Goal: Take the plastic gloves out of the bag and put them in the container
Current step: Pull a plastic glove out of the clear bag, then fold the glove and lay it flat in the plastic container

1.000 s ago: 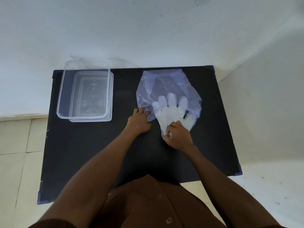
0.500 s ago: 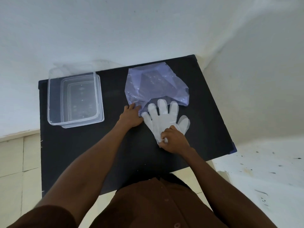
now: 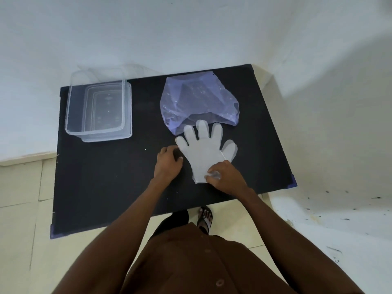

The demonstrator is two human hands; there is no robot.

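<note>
A flat stack of clear plastic gloves (image 3: 202,149) lies on the black table, fingers pointing away from me, fully outside the bag. My right hand (image 3: 224,176) pinches the cuff end of the gloves. The purple plastic bag (image 3: 197,100) lies crumpled just beyond the fingertips, its mouth toward me. My left hand (image 3: 168,163) rests on the table just left of the gloves, fingers curled, holding nothing I can see. The clear rectangular container (image 3: 99,109) stands at the far left of the table, with nothing in it.
The black table (image 3: 106,183) is bounded by a white wall behind and at the right. Its near edge sits just in front of my body; my sandalled foot (image 3: 204,218) shows below it on the tiled floor.
My right hand has pulled the gloves toward me, out of the bag. My left hand has let go of the bag's mouth and moved back beside the gloves.
</note>
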